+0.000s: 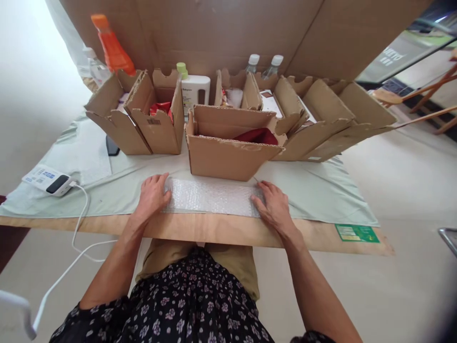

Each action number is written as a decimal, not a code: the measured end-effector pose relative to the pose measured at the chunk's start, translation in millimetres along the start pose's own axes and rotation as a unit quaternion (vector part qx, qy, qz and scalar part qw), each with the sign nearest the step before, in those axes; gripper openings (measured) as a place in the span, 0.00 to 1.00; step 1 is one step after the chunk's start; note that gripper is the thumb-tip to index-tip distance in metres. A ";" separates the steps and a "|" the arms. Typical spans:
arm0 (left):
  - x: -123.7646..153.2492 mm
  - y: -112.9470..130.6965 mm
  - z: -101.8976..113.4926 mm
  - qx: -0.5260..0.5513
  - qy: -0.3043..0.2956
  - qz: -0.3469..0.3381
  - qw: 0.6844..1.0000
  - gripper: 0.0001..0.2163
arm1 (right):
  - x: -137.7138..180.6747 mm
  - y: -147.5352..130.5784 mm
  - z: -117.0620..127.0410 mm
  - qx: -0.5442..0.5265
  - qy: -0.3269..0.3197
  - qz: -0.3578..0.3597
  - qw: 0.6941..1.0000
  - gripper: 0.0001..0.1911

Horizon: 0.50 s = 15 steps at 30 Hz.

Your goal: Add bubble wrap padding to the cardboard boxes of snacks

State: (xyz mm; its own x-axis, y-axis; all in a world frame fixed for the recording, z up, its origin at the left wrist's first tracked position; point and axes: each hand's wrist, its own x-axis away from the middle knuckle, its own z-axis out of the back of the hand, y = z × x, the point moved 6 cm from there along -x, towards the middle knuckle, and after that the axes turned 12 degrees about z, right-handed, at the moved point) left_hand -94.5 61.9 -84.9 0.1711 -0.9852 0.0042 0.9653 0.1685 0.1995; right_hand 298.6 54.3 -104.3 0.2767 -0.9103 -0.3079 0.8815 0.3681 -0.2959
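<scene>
A strip of clear bubble wrap lies flat on the pale green cloth along the front of the table. My left hand rests at its left end, palm down, fingers stretched out and the thumb at the edge. At the opposite end my right hand lies with fingers extended and the thumb on the wrap. Just beyond the strip stands a wide cardboard box with dark red fabric inside.
Several open cardboard bins line the back, with a white bottle and an orange bottle behind or between them. On the left lies a white power bank, its cable hanging over the table edge.
</scene>
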 end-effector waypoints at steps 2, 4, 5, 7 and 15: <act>-2.3 5.0 4.7 0.007 0.000 0.005 1.000 0.23 | -6.7 -3.8 -1.6 -0.021 -0.001 -0.003 1.000 0.17; 3.4 6.9 10.4 0.014 -0.002 0.002 1.000 0.16 | -9.4 -17.6 2.7 -0.069 0.015 0.004 0.997 0.11; 10.0 5.5 14.1 0.031 -0.003 -0.002 1.000 0.13 | -8.1 -25.7 8.8 -0.098 0.031 0.006 0.995 0.10; 29.9 -2.3 21.5 0.103 -0.014 -0.005 0.995 0.10 | -1.8 -42.9 29.3 -0.136 0.074 0.005 0.988 0.09; 123.7 -33.8 43.5 0.320 -0.108 0.031 0.941 0.23 | -61.1 -187.3 79.0 -0.043 0.136 0.307 0.941 0.12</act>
State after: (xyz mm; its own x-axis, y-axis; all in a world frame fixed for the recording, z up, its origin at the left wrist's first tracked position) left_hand -114.6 -66.9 -48.4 0.1127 -0.9689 0.2201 0.6267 0.2412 0.7410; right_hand 146.9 26.0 41.4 0.6051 -0.4432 -0.6614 0.5495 0.8336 -0.0558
